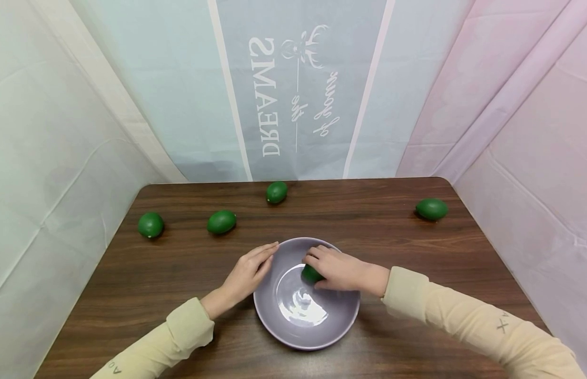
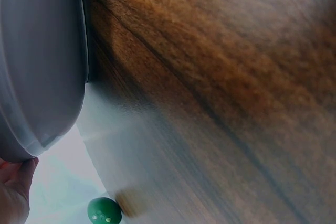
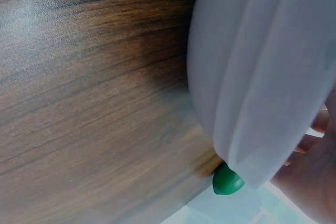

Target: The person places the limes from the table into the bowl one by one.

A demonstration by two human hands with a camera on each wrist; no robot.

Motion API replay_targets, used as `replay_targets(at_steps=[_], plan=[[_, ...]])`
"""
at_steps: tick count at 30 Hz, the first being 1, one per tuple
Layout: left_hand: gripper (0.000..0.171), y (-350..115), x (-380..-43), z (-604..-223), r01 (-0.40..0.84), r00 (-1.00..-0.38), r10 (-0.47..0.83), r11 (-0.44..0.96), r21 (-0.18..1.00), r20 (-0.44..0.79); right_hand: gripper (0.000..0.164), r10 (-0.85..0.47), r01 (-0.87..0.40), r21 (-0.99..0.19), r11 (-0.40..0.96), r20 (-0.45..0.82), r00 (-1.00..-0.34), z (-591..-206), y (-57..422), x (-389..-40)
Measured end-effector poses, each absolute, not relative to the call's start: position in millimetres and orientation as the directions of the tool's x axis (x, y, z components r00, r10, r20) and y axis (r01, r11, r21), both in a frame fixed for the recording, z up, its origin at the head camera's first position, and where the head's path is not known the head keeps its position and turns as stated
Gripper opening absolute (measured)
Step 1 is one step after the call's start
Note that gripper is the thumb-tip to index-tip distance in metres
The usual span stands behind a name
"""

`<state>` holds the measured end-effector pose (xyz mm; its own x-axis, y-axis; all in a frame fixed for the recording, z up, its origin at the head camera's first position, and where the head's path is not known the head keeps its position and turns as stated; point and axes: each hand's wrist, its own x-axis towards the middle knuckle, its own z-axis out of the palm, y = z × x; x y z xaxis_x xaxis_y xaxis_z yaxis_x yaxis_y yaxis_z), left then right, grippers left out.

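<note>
First, toward the left edge of the frame, a green far-left lime sat on a brown wood-grain table. A second lime lay left of centre, well apart from it. Below that one, the left hand reached up from the lower left in a pale cuffed sleeve, its fingers nearly straight against the bowl's upper-left rim, grasping nothing. Near the table's back edge, just left of centre, was a third lime; behind it hung a cloth backdrop with mirrored white lettering. A shallow purple-grey bowl stood at lower centre. Over its interior, the right hand, coming from the lower right, had its fingers curled around a held lime, partly hidden; whether that fruit touched the bottom could not be told. A far-right lime rested right of centre, near the back edge.
</note>
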<state>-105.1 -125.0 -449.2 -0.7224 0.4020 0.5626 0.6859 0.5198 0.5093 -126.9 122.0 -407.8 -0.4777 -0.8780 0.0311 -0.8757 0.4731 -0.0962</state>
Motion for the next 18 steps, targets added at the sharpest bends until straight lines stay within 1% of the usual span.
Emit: replay_targets(at_steps=[6, 11, 18], plan=[[0.029, -124.8, -104.8, -447.5, 0.679, -0.729, 0.401, 0.523, 0.515, 0.555, 0.052, -0.877, -0.874, -0.114, 0.473, 0.033, -0.479, -400.2, 123.9, -127.2], [0.028, -124.8, -105.2, -448.1, 0.684, -0.725, 0.402, 0.521, 0.511, 0.560, 0.049, -0.866, -0.860, -0.143, 0.490, 0.033, -0.499, -394.6, 128.1, -127.0], [0.028, -124.8, -105.7, -449.6, 0.690, -0.718, 0.402, 0.518, 0.505, 0.569, 0.045, -0.851, -0.843, -0.156, 0.515, 0.027, -0.525, -388.3, 133.1, -125.7]])
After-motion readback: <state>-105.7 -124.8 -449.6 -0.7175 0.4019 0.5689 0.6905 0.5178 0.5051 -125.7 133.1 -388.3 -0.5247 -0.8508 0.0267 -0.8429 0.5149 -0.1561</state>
